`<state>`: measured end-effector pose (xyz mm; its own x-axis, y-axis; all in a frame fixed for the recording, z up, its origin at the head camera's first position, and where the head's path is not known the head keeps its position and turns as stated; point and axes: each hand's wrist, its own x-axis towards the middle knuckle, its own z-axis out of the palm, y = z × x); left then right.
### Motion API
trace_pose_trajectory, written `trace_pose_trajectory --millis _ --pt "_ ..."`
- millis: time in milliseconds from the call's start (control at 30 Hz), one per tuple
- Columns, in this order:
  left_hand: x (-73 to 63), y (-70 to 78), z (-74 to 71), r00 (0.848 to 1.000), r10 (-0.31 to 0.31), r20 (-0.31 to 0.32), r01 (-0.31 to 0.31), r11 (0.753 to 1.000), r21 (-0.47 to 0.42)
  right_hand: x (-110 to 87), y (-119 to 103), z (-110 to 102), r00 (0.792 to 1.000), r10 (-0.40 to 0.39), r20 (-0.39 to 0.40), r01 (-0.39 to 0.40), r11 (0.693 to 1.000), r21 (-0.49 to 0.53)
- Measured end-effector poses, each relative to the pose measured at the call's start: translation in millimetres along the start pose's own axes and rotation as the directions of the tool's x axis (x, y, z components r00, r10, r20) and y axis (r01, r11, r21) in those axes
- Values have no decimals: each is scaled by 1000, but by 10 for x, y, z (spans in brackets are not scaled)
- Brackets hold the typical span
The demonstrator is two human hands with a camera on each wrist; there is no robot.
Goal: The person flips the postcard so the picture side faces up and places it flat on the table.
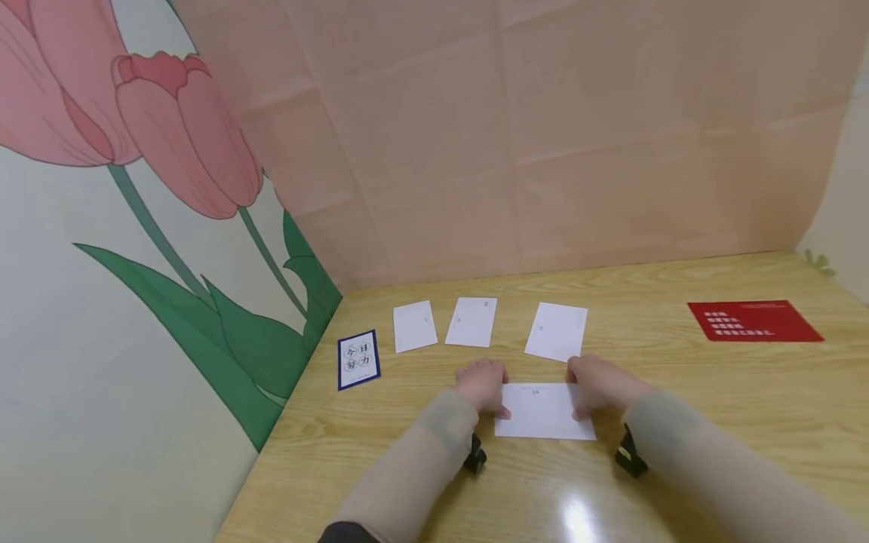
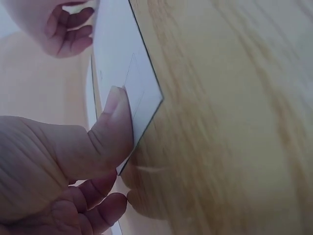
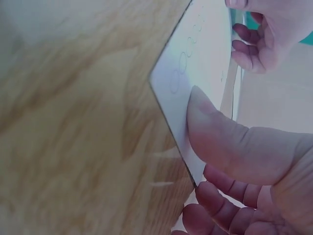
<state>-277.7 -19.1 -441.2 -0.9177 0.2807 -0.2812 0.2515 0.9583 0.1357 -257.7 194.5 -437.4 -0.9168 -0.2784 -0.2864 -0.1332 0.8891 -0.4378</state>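
Observation:
A white postcard lies crosswise on the wooden table in front of the person, with a small printed mark near its far edge. My left hand holds its left end, thumb on top and fingers curled by the edge. At the right end my right hand pinches it the same way. In the right wrist view, a row of printed ovals runs along one edge of the postcard. The left wrist view shows a thin printed outline near a corner of the postcard, beside the thumb.
Behind the hands lie three more white cards, the left, middle and right. A blue-bordered card with printed characters is at far left, a red card at far right. A tulip-painted wall bounds the left side.

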Motion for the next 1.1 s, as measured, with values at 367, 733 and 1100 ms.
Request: trace_pose_trajectory --millis 367,733,1100 --pt "-21 6 -9 1000 -21 12 21 1000 -22 13 -9 23 1000 -8 -18 8 999 -32" --pt "17 -12 64 999 -23 -23 22 999 -45 -21 8 14 1000 -8 -22 8 1000 9" --pt "-77 -119 111 997 38 -61 -50 977 -207 -62 31 58 996 -57 -68 61 996 63"
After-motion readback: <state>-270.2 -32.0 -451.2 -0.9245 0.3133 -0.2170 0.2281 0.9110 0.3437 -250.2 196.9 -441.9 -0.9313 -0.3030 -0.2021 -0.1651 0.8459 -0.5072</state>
